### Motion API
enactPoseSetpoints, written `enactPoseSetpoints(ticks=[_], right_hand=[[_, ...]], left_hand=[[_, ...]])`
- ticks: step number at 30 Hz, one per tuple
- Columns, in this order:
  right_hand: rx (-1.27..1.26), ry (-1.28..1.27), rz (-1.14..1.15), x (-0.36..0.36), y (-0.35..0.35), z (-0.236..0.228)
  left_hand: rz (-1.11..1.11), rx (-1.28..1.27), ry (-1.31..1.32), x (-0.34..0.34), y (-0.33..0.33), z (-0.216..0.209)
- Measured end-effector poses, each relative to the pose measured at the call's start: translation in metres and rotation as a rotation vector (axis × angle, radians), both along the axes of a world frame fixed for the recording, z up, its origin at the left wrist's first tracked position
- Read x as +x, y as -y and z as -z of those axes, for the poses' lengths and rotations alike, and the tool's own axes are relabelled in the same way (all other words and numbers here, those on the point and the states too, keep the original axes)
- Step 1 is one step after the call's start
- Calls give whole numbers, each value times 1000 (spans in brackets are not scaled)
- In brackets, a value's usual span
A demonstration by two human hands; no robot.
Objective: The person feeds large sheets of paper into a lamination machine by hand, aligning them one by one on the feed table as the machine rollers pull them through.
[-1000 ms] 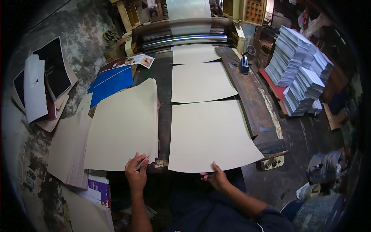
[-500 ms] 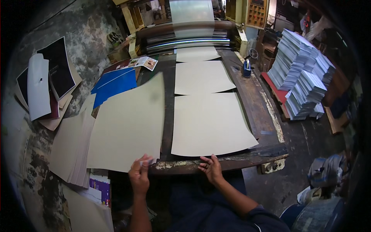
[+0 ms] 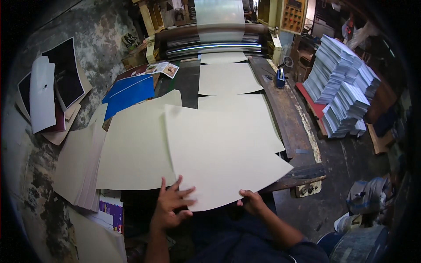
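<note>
A large cream paper sheet hangs tilted over the near edge of the machine's feed table. My right hand pinches its near edge, thumb on top. By the sheet's near left corner is my left hand, fingers spread, slightly blurred; whether it touches the paper is unclear. Beneath the held sheet lies another cream sheet, partly covered. Farther up, a cream sheet leads toward the rollers, with a last strip of paper at them. To the left rests a pile of cream sheets.
A fanned stack of sheets leans at the left, near blue sheets. A blue tape dispenser stands on the table's right side. Tall stacks of white paper sit on the right. A control panel is at the back.
A cream sheet has come from the left pile over the table's near end, my right hand now gripping it. My left hand has spread its fingers. Sheets on the table have advanced toward the rollers.
</note>
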State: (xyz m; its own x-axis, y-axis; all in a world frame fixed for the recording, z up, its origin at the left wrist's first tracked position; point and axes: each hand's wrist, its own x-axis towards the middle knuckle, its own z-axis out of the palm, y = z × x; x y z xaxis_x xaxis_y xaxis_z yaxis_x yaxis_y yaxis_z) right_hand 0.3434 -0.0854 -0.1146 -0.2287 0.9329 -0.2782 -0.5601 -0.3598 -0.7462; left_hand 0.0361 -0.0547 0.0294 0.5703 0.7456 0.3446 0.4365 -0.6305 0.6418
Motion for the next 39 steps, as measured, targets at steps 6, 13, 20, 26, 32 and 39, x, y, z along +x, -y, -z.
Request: enactPoseSetpoints(ticks=[6, 13, 20, 26, 32, 39], right_hand=[[-203, -161, 34, -3, 51, 24], [-331, -145, -117, -9, 89, 36], [-403, -103, -146, -13, 96, 29], [-383, -115, -136, -17, 85, 25], [-352, -106, -53, -16, 51, 29], [-324, -146, 44, -13, 8, 40]], left_hand=[[-380, 127, -133, -39, -26, 14], [-461, -34, 30, -55, -39, 40], [-464, -68, 71, -57, -42, 44], [-576, -303, 340, -43, -39, 41], [-704, -61, 410, -22, -43, 48], [-788, -27, 270, -17, -43, 55]])
